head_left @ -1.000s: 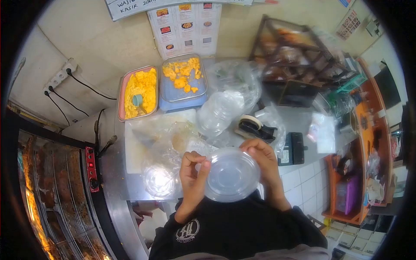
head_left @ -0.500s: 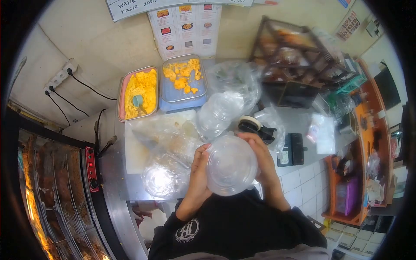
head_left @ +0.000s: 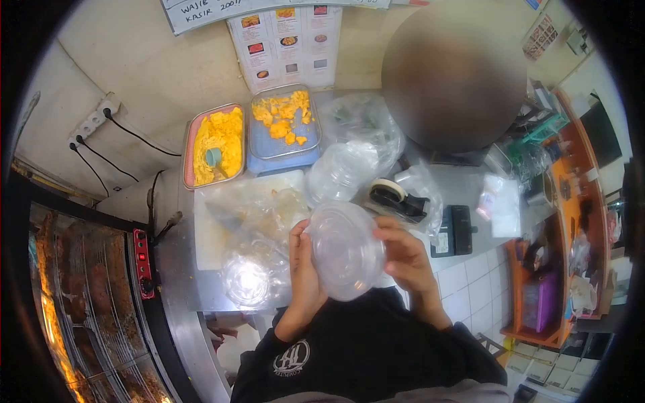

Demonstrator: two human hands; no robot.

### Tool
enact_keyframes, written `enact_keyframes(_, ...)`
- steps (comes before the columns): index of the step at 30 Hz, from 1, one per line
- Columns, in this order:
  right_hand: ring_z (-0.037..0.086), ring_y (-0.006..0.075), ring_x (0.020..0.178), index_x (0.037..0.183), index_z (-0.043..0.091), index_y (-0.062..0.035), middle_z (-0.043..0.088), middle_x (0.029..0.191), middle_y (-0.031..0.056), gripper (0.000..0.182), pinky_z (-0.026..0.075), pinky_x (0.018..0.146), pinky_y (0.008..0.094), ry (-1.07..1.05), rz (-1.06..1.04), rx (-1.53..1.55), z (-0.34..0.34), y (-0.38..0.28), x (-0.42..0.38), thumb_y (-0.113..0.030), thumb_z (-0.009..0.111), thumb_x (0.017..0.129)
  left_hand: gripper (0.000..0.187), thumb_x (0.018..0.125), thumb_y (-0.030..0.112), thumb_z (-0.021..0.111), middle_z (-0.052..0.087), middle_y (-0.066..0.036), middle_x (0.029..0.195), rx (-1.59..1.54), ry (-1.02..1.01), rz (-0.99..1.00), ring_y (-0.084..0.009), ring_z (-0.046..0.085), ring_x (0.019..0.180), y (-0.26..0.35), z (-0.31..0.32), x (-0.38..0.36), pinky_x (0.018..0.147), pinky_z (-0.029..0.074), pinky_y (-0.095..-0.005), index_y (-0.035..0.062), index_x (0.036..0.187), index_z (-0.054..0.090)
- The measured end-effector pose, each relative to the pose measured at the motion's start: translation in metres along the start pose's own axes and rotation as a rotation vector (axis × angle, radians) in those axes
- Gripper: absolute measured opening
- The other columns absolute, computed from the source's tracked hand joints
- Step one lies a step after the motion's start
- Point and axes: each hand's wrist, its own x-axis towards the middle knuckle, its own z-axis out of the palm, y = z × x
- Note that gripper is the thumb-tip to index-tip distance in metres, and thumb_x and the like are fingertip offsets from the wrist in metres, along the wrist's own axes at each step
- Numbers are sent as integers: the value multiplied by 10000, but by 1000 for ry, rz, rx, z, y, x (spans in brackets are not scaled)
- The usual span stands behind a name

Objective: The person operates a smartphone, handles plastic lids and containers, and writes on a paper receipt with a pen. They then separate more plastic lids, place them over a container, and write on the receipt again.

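A clear round plastic bowl is held in front of my chest, tilted a little. My left hand grips its left side, fingers wrapped at the rim. At the right side is my right hand, its fingers apart and loosely bent, the fingertips against or very near the bowl's edge. Just beyond the bowl lies a stack of similar clear containers in plastic wrapping. A tape dispenser stands beyond my right hand.
A tray of yellow food with a green scoop and a tray of orange pieces stand at the back. A knife lies under plastic on the white cutting board. A heated cabinet is at left.
The bowl has shifted slightly left and up and tilted. My right hand has loosened from its rim, the fingers spreading; my left hand keeps its hold.
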Motion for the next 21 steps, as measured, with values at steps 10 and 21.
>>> enact_keyframes(10, 374, 229, 1161, 1209, 471, -13, 335, 1179, 97, 543, 408, 933, 366, 25, -3, -61, 12, -8, 2, -37, 691, 713, 266, 964, 226, 321, 460, -136, 1183, -69, -112, -213, -231, 509, 1053, -6, 0, -4, 867, 470, -370, 117, 1206, 340)
enact_keyframes(21, 359, 236, 1172, 1220, 463, -27, 325, 1184, 92, 688, 396, 945, 379, -13, -20, -64, 13, -7, 1, -41, 767, 603, 302, 961, 256, 328, 440, -148, 1193, -34, -61, -190, -243, 504, 1060, 0, 5, -10, 853, 480, -379, 103, 1220, 315)
